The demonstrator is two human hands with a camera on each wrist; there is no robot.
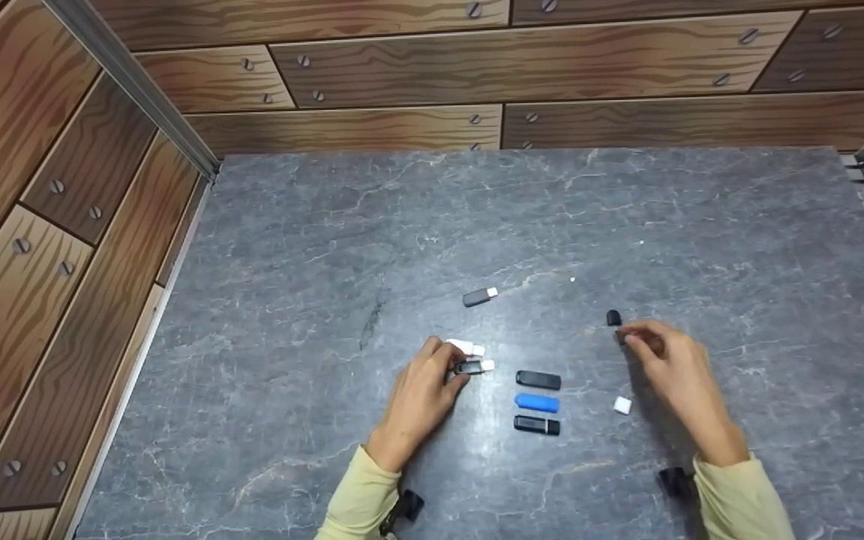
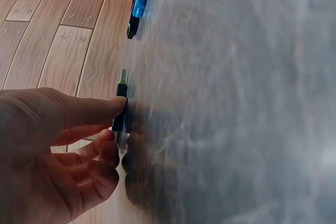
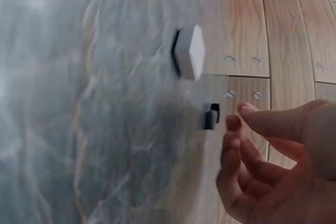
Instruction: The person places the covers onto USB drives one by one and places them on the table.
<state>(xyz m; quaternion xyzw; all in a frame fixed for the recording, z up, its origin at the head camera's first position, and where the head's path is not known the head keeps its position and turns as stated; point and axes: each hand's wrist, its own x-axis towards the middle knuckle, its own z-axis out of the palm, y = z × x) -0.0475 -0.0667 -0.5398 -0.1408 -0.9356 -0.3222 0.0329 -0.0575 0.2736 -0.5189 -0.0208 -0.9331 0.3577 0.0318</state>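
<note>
On a grey table (image 1: 289, 300), the left hand (image 1: 418, 394) pinches an uncapped black stick (image 1: 469, 367), just beside a white stick (image 1: 463, 346). The right hand (image 1: 678, 375) is close to a black cap (image 1: 613, 318), its thumb and finger narrowly parted. Between the hands lie three sticks (image 1: 537, 403): black, blue, black. A white cap (image 1: 622, 405) lies nearer the viewer; a grey stick (image 1: 477, 298), farther back.

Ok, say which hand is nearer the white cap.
Right. The right hand is near the white cap, to its right; the left hand is farther off, to the cap's left.
</note>
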